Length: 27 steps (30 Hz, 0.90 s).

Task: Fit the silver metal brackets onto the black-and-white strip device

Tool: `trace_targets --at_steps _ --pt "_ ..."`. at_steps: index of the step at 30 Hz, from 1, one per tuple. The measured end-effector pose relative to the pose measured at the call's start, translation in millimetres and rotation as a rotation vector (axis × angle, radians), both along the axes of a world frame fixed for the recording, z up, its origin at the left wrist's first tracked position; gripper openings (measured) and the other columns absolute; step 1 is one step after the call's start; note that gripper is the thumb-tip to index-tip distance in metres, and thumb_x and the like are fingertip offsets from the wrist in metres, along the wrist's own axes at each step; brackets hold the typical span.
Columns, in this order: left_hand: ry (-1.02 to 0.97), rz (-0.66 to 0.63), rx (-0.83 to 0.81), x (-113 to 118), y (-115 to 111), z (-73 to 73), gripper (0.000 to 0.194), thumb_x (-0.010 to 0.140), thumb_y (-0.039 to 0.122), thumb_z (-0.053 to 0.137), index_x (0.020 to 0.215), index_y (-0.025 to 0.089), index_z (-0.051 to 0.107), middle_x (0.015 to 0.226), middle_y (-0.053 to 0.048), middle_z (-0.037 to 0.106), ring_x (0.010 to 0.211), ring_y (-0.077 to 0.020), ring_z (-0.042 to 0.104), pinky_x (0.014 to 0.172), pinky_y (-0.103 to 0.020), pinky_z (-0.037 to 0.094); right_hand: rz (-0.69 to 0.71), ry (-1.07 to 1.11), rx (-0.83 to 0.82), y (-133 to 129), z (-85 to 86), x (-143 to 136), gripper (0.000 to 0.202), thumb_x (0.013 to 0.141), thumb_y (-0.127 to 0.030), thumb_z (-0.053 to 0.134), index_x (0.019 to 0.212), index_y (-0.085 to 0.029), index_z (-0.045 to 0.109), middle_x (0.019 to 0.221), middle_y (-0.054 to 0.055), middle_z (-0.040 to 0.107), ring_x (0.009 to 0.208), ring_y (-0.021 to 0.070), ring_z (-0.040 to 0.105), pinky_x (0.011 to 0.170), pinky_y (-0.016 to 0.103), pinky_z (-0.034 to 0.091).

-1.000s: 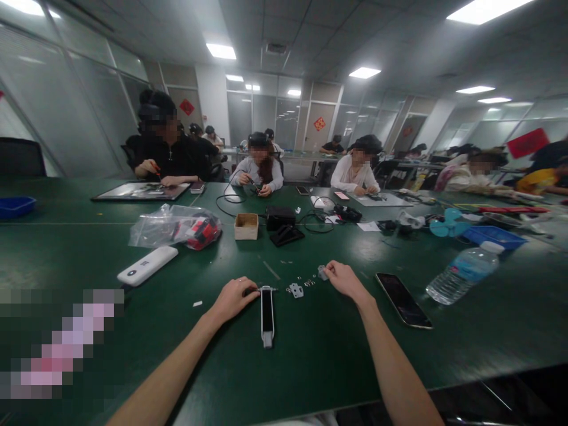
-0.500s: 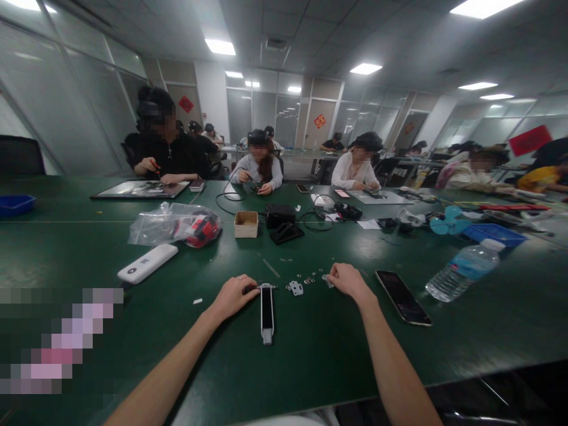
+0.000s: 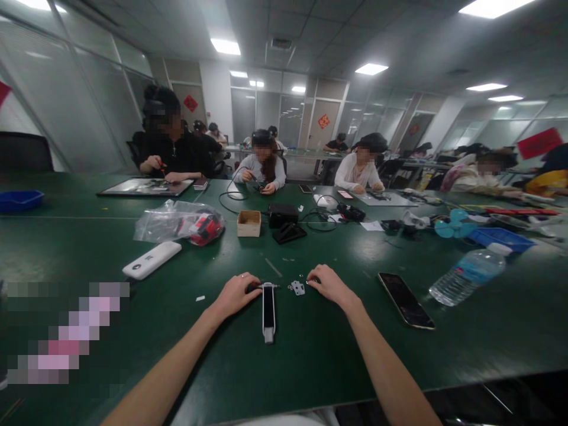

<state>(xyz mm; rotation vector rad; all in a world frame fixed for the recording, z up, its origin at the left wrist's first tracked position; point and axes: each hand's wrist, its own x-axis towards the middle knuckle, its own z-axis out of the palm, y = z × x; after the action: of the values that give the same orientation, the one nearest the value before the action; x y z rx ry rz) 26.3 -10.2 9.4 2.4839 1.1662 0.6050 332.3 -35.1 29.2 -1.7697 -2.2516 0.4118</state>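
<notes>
A long narrow piece [image 3: 268, 313] with a light-grey frame and a black middle lies on the green table. A thin rod sticks out sideways at its top. My left hand [image 3: 237, 296] pinches that top end from the left, thumb and fingers together. To the right lies a small grey metal plate [image 3: 298, 288] with holes, and tiny metal bits [image 3: 290, 287] lie beside it. My right hand [image 3: 329, 285] rests just right of the plate, fingers curled and pointing left. Its fingertips are drawn together over small parts, and what they hold is hidden.
A phone [image 3: 406, 300] and a water bottle [image 3: 468, 273] lie to the right. Farther off are a small open box [image 3: 249, 224], a black case [image 3: 283, 215], a plastic bag [image 3: 177, 223] and a white device [image 3: 152, 260]. Several people sit at the table's far side.
My right hand has moved left toward the grey plate, covering the spot where several tiny metal bits lay. My left hand stays at the long piece. The view has shifted slightly.
</notes>
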Motion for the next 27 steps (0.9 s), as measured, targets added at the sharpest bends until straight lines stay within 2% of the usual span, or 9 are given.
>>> trace_targets --at_steps 10,17,22,27 --pt "-0.040 0.025 0.028 1.0 -3.5 1.5 0.023 0.082 0.036 0.057 0.098 0.019 0.063 0.089 -0.003 0.061 0.070 -0.0148 0.056 0.063 -0.025 0.043 -0.001 0.065 0.127 3.3 -15.3 -4.5 0.014 0.086 -0.023 0.052 0.081 -0.018 0.063 0.087 0.007 0.059 0.082 0.0191 0.054 0.073 0.033 0.042" --pt "-0.068 0.049 0.018 1.1 -6.1 2.0 0.036 0.072 0.019 0.061 0.108 0.019 0.057 0.094 -0.002 0.059 0.064 -0.0119 0.052 0.065 -0.025 0.043 0.142 0.224 0.297 -8.3 -7.8 -53.4 0.012 0.090 -0.019 0.047 0.082 -0.018 0.057 0.086 0.006 0.057 0.082 0.0189 0.053 0.075 0.035 0.046" --pt "-0.052 0.049 0.005 1.9 -6.0 2.6 0.022 0.076 0.028 0.060 0.095 0.018 0.060 0.083 -0.001 0.060 0.065 -0.0134 0.053 0.062 -0.025 0.042 0.215 0.300 0.370 -14.5 -10.1 -82.3 0.012 0.091 -0.019 0.047 0.084 -0.018 0.056 0.085 0.005 0.057 0.082 0.0185 0.052 0.074 0.033 0.047" --pt "-0.030 0.021 -0.012 1.4 -5.4 3.8 0.017 0.082 0.033 0.055 0.090 0.019 0.062 0.082 -0.002 0.060 0.067 -0.0141 0.053 0.063 -0.025 0.042 0.208 0.345 0.414 -11.4 -16.9 -82.8 0.010 0.091 -0.019 0.047 0.086 -0.018 0.056 0.084 0.005 0.058 0.082 0.0184 0.053 0.073 0.033 0.047"
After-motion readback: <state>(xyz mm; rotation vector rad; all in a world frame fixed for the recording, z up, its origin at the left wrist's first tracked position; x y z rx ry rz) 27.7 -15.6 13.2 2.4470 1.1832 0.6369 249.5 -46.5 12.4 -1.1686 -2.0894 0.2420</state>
